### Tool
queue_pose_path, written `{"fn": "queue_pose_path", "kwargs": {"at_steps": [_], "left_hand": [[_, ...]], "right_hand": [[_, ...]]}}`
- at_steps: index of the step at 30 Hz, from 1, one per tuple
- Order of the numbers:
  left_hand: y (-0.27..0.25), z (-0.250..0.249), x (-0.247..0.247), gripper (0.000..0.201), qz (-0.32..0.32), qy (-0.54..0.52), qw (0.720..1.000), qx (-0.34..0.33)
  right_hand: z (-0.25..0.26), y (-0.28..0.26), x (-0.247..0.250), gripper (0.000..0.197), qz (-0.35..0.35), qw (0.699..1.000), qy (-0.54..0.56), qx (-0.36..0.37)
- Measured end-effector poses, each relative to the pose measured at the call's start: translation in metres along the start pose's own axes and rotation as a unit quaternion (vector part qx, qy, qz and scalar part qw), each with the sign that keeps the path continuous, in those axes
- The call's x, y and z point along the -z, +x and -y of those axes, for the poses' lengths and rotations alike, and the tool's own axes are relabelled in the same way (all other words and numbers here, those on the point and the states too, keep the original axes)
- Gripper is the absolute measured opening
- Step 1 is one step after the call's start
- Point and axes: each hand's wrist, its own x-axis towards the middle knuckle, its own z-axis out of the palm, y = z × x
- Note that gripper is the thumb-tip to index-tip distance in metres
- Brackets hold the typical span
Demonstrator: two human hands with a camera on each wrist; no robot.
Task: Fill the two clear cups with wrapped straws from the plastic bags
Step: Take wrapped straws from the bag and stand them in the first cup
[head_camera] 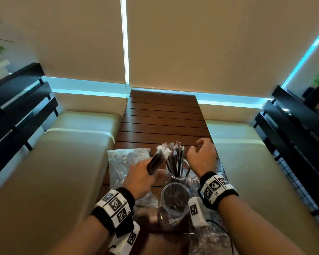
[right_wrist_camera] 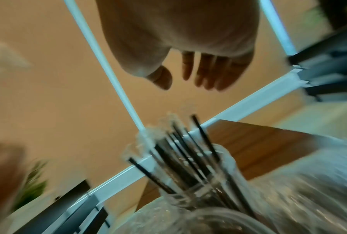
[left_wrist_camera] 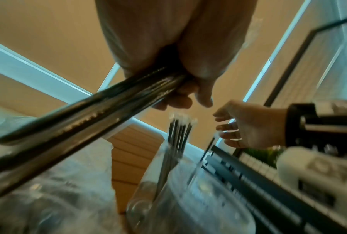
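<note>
Blur, cut edges and covered parts

The near clear cup is showing no straws plainly, its inside smeared; the bundle of wrapped straws is disappearing into the left hand, its lower end covered. The plastic bag by the right forearm is running off the bottom edge, and the right-wrist view is blurring the far cup.

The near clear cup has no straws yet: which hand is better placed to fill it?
The left hand. It already grips a bundle of wrapped straws beside the near cup. The right hand is open, holds nothing, and hovers past the far cup.
</note>
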Motion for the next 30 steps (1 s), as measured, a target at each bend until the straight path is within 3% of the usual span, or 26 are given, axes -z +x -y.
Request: {"fn": "queue_pose_path", "kwargs": {"at_steps": [2,4,6,7,10,15,20,24,30], "left_hand": [[-0.004,0.015,-0.02,0.035,0.05,0.052,0.997,-0.004],[-0.004,0.029,-0.035,0.012,0.074,0.116,0.99,0.007],[-0.001,0.038,-0.047,0.019,0.084,0.165,0.982,0.033],[-0.001,0.041,-0.051,0.024,0.087,0.18,0.979,0.041],[-0.001,0.046,-0.06,0.035,0.107,0.225,0.964,0.087],[0.005,0.049,-0.068,0.036,0.143,0.268,0.94,0.158],[0.018,0.045,-0.071,0.032,0.095,0.279,0.94,0.174],[0.028,0.043,-0.072,0.03,0.042,0.231,0.947,0.218],[0.036,0.046,-0.077,0.043,0.012,0.147,0.954,0.259]], "right_hand": [[-0.026,0.011,-0.002,0.04,0.1,0.985,-0.027,-0.139],[-0.051,0.013,-0.014,0.047,0.241,0.942,-0.037,-0.231],[-0.071,0.014,-0.032,0.042,0.33,0.911,-0.063,-0.239],[-0.077,0.014,-0.04,0.036,0.342,0.908,-0.078,-0.229],[-0.066,0.003,-0.039,0.03,0.316,0.92,-0.127,-0.193],[-0.061,0.013,-0.025,0.025,0.227,0.949,-0.166,-0.14],[-0.05,0.029,0.014,0.017,0.142,0.975,-0.121,-0.118],[-0.046,0.031,0.049,0.014,0.163,0.967,-0.159,-0.11],[-0.057,0.019,0.066,0.017,0.279,0.931,-0.208,-0.111]]}}
